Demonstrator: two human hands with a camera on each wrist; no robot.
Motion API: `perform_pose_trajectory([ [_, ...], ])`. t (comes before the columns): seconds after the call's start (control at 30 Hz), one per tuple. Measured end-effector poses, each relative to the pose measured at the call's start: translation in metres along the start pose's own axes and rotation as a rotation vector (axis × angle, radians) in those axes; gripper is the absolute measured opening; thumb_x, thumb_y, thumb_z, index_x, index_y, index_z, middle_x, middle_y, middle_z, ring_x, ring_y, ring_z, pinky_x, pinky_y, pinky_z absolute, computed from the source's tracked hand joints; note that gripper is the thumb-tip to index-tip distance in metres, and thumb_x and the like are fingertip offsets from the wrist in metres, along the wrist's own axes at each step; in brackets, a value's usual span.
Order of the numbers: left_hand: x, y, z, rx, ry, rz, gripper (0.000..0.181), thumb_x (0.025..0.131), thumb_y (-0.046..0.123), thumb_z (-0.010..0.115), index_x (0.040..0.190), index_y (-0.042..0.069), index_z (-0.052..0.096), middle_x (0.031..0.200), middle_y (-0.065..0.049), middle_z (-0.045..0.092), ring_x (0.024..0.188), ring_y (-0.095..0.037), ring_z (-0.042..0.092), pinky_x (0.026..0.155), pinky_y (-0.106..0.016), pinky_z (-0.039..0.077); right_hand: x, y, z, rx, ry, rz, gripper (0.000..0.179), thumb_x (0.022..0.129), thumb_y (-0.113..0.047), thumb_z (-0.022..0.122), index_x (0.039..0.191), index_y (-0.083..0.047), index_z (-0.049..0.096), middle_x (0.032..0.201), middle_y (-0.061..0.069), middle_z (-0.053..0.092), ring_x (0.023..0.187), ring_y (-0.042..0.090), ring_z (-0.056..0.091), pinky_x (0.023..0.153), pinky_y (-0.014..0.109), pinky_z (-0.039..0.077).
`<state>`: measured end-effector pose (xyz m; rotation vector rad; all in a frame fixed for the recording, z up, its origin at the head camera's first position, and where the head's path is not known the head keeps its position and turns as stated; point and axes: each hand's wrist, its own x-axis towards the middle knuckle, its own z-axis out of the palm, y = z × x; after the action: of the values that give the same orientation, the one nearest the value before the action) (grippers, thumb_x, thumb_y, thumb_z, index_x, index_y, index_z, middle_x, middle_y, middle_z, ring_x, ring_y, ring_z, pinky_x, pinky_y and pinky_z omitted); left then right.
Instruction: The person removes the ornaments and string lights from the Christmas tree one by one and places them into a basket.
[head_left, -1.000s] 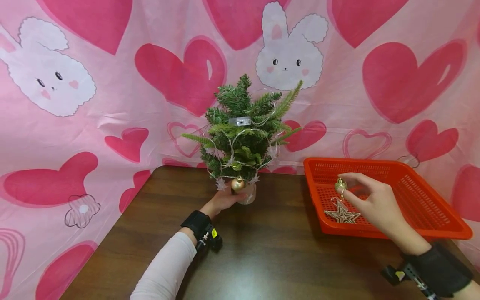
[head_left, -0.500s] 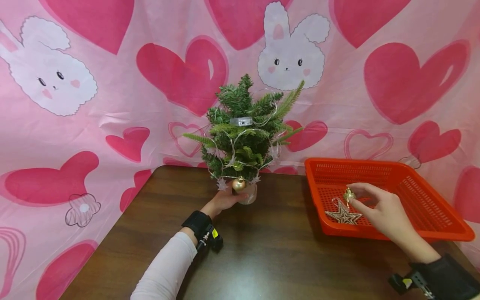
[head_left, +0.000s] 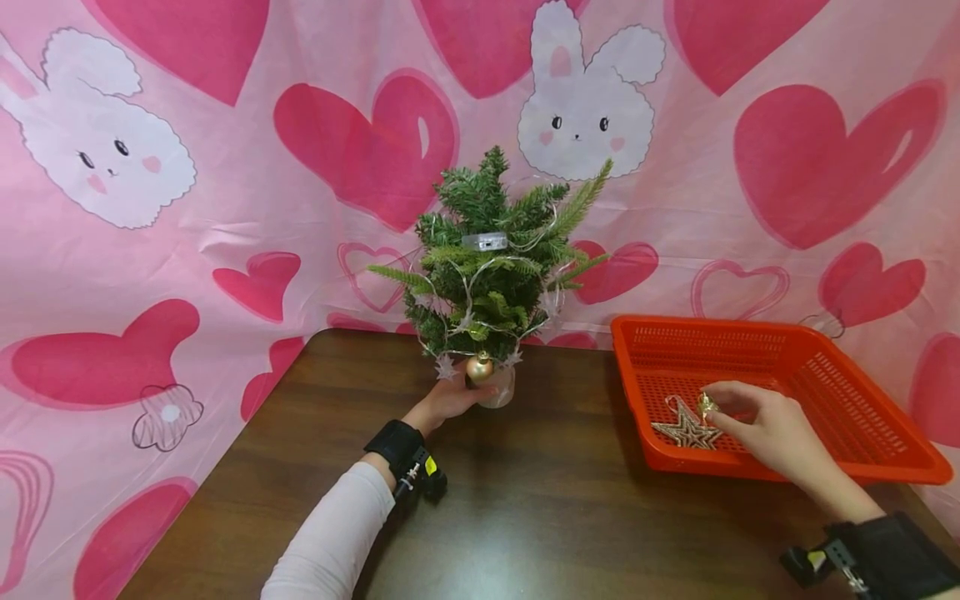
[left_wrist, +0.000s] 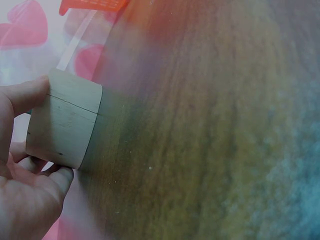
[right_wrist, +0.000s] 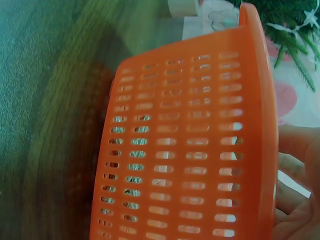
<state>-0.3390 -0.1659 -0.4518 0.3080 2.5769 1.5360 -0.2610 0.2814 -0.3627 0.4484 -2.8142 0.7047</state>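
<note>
In the head view my left hand holds the base of a small artificial Christmas tree. The left wrist view shows the thumb and fingers around this pale wooden base, which stands on the table. A string of star lights winds over the branches, and a shiny gold bauble hangs low at the front. My right hand is over the orange basket, pinching a small gold ornament between thumb and forefinger. Just below it lies a glittery star ornament. In the right wrist view, the basket wall hides part of that hand.
The orange plastic basket with slotted walls stands on the right of the brown wooden table. A pink cloth with hearts and rabbits hangs behind. A clear battery box sits among the tree's upper branches.
My right hand has lowered into the basket and shifted slightly right, with the small gold ornament still pinched. The left hand and the tree have stayed in place.
</note>
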Motion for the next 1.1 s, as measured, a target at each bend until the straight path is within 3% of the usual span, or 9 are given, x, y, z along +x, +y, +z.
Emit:
perform_pose_trajectory([
  [0.17,0.0,0.0,0.0,0.0,0.007,0.0,0.073,0.09,0.04,0.069,0.152,0.016,0.036,0.151,-0.01,0.047,0.142,-0.032,0.04,0.112,-0.054,0.035,0.005,0.006,0.001,0.008,-0.096,0.033,0.042,0.087,-0.036,0.075,0.119,-0.009,0.068,0.099,0.009,0.076,0.088,0.021,0.071,0.068,0.028,0.055],
  [0.27,0.001,-0.001,0.0,-0.005,0.007,0.012,0.073,0.09,0.039,0.069,0.151,0.016,0.037,0.151,-0.01,0.047,0.143,-0.031,0.04,0.113,-0.054,0.034,0.008,0.008,0.002,0.021,-0.165,0.051,0.044,0.088,-0.038,0.073,0.12,-0.007,0.068,0.101,0.009,0.075,0.092,0.027,0.07,0.073,0.039,0.057],
  [0.43,0.002,-0.002,-0.001,-0.012,0.011,0.039,0.071,0.091,0.037,0.069,0.15,0.015,0.038,0.15,-0.01,0.048,0.142,-0.03,0.041,0.113,-0.054,0.035,0.012,0.011,0.003,0.036,-0.246,0.059,0.044,0.088,-0.035,0.073,0.12,-0.005,0.067,0.104,0.011,0.074,0.094,0.028,0.07,0.079,0.051,0.056],
  [0.67,0.001,-0.001,-0.001,-0.016,0.016,0.053,0.069,0.091,0.035,0.069,0.15,0.015,0.038,0.151,-0.009,0.048,0.142,-0.029,0.041,0.113,-0.053,0.034,0.018,0.01,0.006,0.042,-0.308,0.045,0.04,0.088,-0.031,0.074,0.117,-0.005,0.068,0.102,0.011,0.075,0.095,0.028,0.07,0.082,0.053,0.055],
  [0.93,-0.002,0.0,0.0,0.006,0.011,-0.009,0.074,0.09,0.041,0.069,0.151,0.016,0.037,0.151,-0.012,0.047,0.141,-0.033,0.041,0.111,-0.055,0.036,0.02,0.017,0.008,0.006,-0.353,0.054,0.039,0.086,-0.032,0.075,0.115,-0.007,0.07,0.099,0.008,0.075,0.094,0.027,0.069,0.084,0.055,0.054],
  [1.1,-0.002,0.0,0.0,0.0,0.006,0.001,0.074,0.089,0.041,0.069,0.15,0.014,0.038,0.149,-0.012,0.049,0.139,-0.033,0.043,0.111,-0.055,0.036,0.023,0.02,0.007,-0.001,-0.41,0.074,0.041,0.085,-0.032,0.075,0.115,-0.006,0.07,0.101,0.009,0.075,0.094,0.026,0.068,0.084,0.055,0.053],
])
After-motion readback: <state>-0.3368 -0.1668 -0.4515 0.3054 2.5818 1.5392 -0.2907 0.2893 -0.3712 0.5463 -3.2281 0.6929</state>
